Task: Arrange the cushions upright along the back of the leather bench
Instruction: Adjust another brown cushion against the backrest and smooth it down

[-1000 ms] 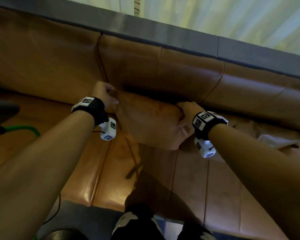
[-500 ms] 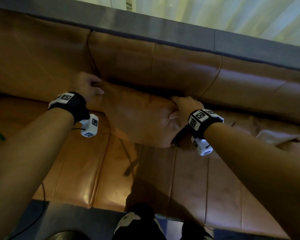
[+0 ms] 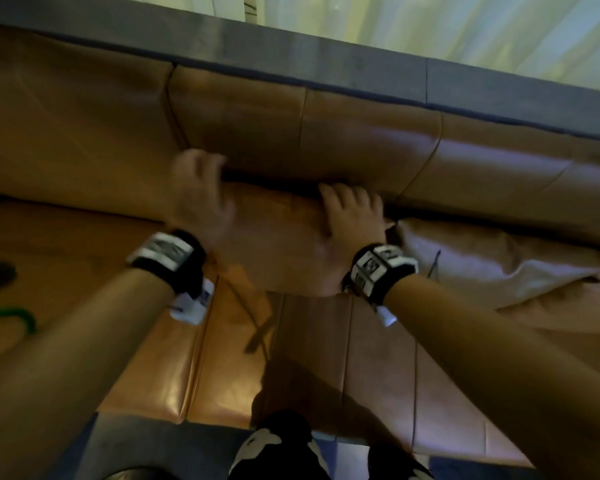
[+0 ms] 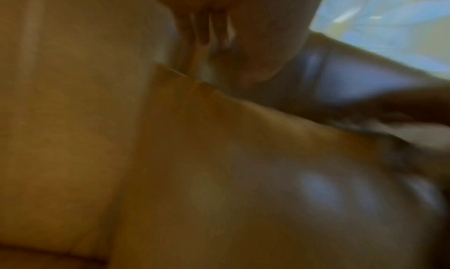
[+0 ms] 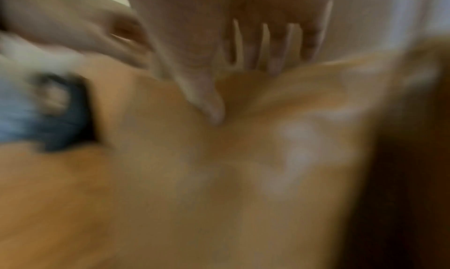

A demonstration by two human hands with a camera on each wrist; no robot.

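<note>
Tan cushion [image 3: 278,244] at 12 o'clock, leaning on bench [image 3: 291,358] backrest [image 3: 361,140]; my right hand [image 3: 352,216] fingers spread flat on its top edge; my left hand [image 3: 201,192] blurred, fingers loose; step: settling it upright; next, pale cushion [image 3: 492,265] slumped at 3 o'clock needs standing.

The counter [image 3: 378,358] is shiny brown leather. The cushion [image 3: 278,244] standing on it is brown too. Another cushion [image 3: 482,258] beside it is pale cream. The ledge [image 3: 326,64] behind is dark grey. Both wristbands [image 3: 168,254] are black with white, patterned tags. The curtain [image 3: 465,29] is light green.
</note>
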